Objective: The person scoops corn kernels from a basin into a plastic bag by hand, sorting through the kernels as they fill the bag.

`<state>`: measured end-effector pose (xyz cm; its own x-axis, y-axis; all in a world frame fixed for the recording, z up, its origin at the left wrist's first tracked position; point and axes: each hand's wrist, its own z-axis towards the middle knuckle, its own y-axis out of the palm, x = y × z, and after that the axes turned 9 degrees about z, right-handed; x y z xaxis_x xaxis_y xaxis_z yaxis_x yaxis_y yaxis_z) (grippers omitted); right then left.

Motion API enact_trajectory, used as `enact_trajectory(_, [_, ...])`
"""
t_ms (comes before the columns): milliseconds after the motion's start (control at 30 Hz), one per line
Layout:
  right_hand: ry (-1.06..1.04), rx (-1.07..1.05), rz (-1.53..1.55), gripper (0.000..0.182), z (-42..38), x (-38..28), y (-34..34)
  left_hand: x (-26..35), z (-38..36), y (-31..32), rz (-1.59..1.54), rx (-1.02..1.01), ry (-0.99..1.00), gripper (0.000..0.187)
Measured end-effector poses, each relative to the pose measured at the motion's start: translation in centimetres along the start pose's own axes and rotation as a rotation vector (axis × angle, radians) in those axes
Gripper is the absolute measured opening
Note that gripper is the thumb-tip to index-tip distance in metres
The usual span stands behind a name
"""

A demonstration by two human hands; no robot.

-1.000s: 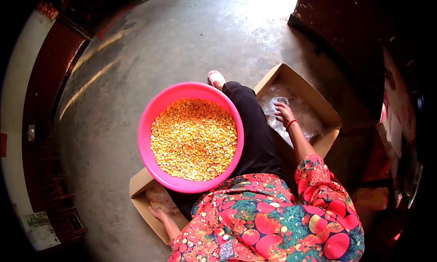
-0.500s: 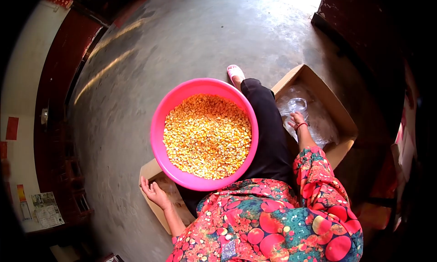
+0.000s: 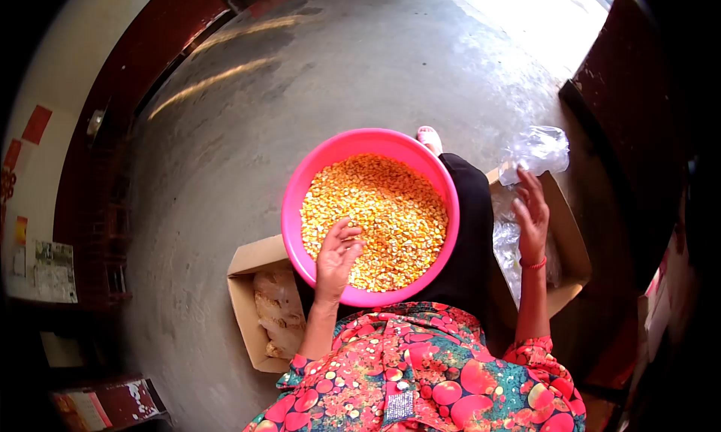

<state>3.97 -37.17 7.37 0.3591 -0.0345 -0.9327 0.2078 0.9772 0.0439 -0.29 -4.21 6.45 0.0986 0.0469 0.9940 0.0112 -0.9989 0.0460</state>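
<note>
A pink basin (image 3: 294, 199) full of yellow corn kernels (image 3: 375, 214) rests by my lap and dark trouser leg. My left hand (image 3: 336, 263) hovers above the basin's near left part, its fingers apart and slightly curled, with nothing visible in them. To the right, my right hand (image 3: 532, 218) is raised over an open cardboard box (image 3: 571, 244). A crumpled clear plastic bag (image 3: 537, 152) stretches out from its fingertips, over the box's far edge. The exact grip is hard to make out, and the thumb stands apart. More clear plastic (image 3: 506, 244) lies inside that box.
Left of my lap, a second cardboard box (image 3: 244, 312) holds plastic-wrapped brownish contents (image 3: 278, 312). Grey concrete floor (image 3: 338, 64) stretches ahead. My foot in a light slipper (image 3: 429, 139) is beyond the basin. A dark red door panel (image 3: 623, 86) stands at right.
My right hand has risen from inside the right box, and a clear bag is now out at its fingertips. My left hand has moved from the left box to above the corn. The view has shifted.
</note>
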Motion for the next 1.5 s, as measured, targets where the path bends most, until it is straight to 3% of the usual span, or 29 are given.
enact_trajectory(67, [-0.140, -0.313, -0.201, 0.047, -1.0, -2.4, 5.0, 0.7, 0.5, 1.6, -0.122, -0.179, -0.037, 0.081])
enact_trajectory(167, [-0.232, -0.729, -0.298, 0.044, -4.0, -4.0, 13.0, 1.4, 0.7, 2.7, -0.211, -0.218, 0.083, 0.092])
enact_trajectory(200, [-0.211, -0.801, -0.279, 0.042, -5.7, -3.3, 15.1, 0.9, 0.9, 2.4, -0.216, -0.138, 0.160, 0.086])
enact_trajectory(233, [-0.192, -0.873, -0.260, 0.039, -6.7, -3.1, 16.6, 0.5, 0.6, 2.0, -0.270, 0.058, 0.066, 0.062])
enact_trajectory(300, [-0.215, -0.948, -0.174, 0.037, -7.3, -3.3, 18.1, -0.9, 0.7, -1.1, -0.376, 0.207, -0.251, 0.038])
enact_trajectory(333, [-0.236, -0.935, -0.137, 0.034, -7.4, -3.1, 18.3, -1.3, 0.6, -2.1, -0.465, 0.251, -0.166, 0.028])
enact_trajectory(433, [-0.124, -0.726, -0.086, 0.037, -6.4, -4.4, 18.8, -2.5, -0.1, -4.2, -0.505, 0.373, -0.074, 0.030])
enact_trajectory(567, [-0.221, -0.600, -0.229, 0.056, -3.8, -5.1, 20.0, -1.6, -1.0, -4.3, -0.447, 0.211, -0.027, 0.041])
enact_trajectory(600, [-0.233, -0.650, -0.278, 0.060, -3.5, -4.7, 20.3, -1.3, -1.1, -4.2, -0.464, 0.192, -0.014, 0.040])
enact_trajectory(700, [-0.166, -0.763, -0.255, 0.022, -3.8, -0.9, 20.0, -0.2, -1.0, -4.8, -0.490, 0.167, -0.009, 0.037])
enact_trajectory(733, [-0.178, -0.639, -0.178, 0.014, -3.9, -0.8, 20.3, 0.1, -0.9, -5.3, -0.499, 0.161, -0.022, 0.036])
enact_trajectory(833, [0.171, -0.534, -0.011, 0.005, -4.5, 1.8, 19.0, 1.8, -1.3, -7.1, -0.542, 0.236, -0.006, 0.036])
enact_trajectory(900, [0.290, -0.475, 0.140, 0.006, -4.4, 1.6, 18.7, 1.6, -1.3, -8.5, -0.843, 0.153, 0.051, 0.038])
enact_trajectory(1033, [0.518, -0.527, 0.204, 0.013, -4.6, 1.5, 18.0, 3.7, -1.1, -8.4, -0.860, 0.164, 0.212, 0.047])
enact_trajectory(1100, [0.614, -0.533, 0.279, 0.015, -4.5, 0.7, 17.9, 3.5, -0.9, -8.7, -0.640, 0.236, 0.244, 0.059])
enact_trajectory(1167, [0.839, -0.441, 0.409, 0.018, -4.3, 0.1, 17.4, 2.5, -0.8, -9.1, -0.463, 0.211, 0.168, 0.058])
enact_trajectory(1200, [0.859, -0.382, 0.472, 0.016, -4.4, 0.7, 17.0, 2.6, -0.9, -8.6, -0.406, 0.262, 0.086, 0.052])
enact_trajectory(1267, [0.783, -0.260, 0.613, 0.014, -4.5, 2.1, 16.7, 1.2, -1.0, -8.6, -0.221, 0.247, -0.039, 0.022])
enact_trajectory(1300, [0.796, -0.264, 0.639, 0.014, -4.2, 0.8, 16.9, 1.2, -1.2, -8.5, -0.030, 0.217, -0.016, 0.012])
enact_trajectory(1333, [0.764, -0.303, 0.629, 0.016, -4.0, 1.5, 16.4, 1.3, -1.6, -8.4, 0.162, 0.207, -0.081, 0.008])
enact_trajectory(1367, [0.734, -0.266, 0.589, 0.017, -4.1, 1.7, 16.1, 0.8, -1.6, -8.0, 0.191, 0.225, -0.027, 0.006])
enact_trajectory(1400, [0.717, -0.284, 0.570, 0.019, -3.9, 0.7, 16.4, 1.4, -1.4, -7.5, 0.299, 0.321, 0.078, 0.008])
enact_trajectory(1467, [0.729, -0.279, 0.609, 0.025, -4.1, 1.3, 15.9, 2.3, -1.5, -7.0, 0.545, 0.504, 0.206, 0.035])
enact_trajectory(1500, [0.734, -0.311, 0.624, 0.026, -4.1, 1.1, 15.7, 2.7, -1.1, -6.9, 0.742, 0.581, 0.410, 0.050])
